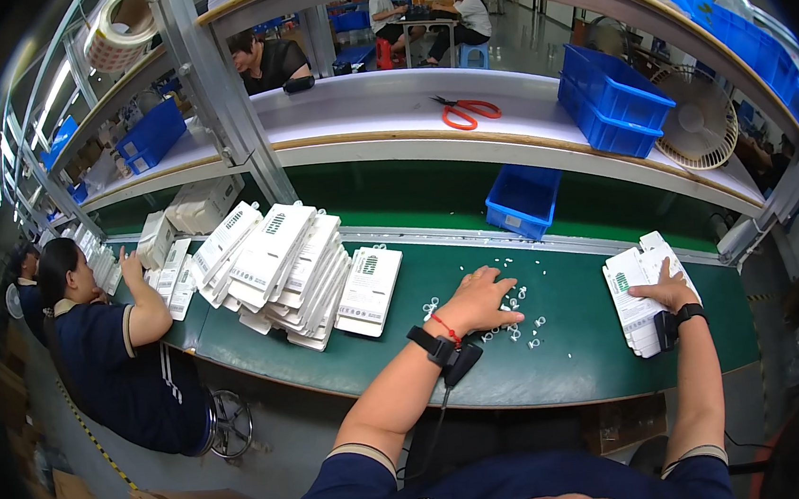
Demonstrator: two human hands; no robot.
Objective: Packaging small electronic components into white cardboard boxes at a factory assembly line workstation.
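Observation:
My left hand (478,303) lies palm down on the green worktable, its fingers spread. Small white ring-shaped plastic pieces (515,331) are scattered beside and around it. My right hand (666,291) rests on a small stack of flat white printed boxes (640,316) at the right end of the table. Its thumb and forefinger are stretched apart on the top box; the other fingers are partly hidden. Left of my left hand, a short pile of the same boxes (370,285) adjoins a tall, uneven pile of flat white boxes (279,260).
Behind the worktable (449,375), a shelf holds red-handled scissors (469,110), stacked blue bins (616,97) and a fan (698,119). Another blue bin (524,199) stands under it. A co-worker (109,346) sits at the left. A cable hangs from my left wrist strap (440,349).

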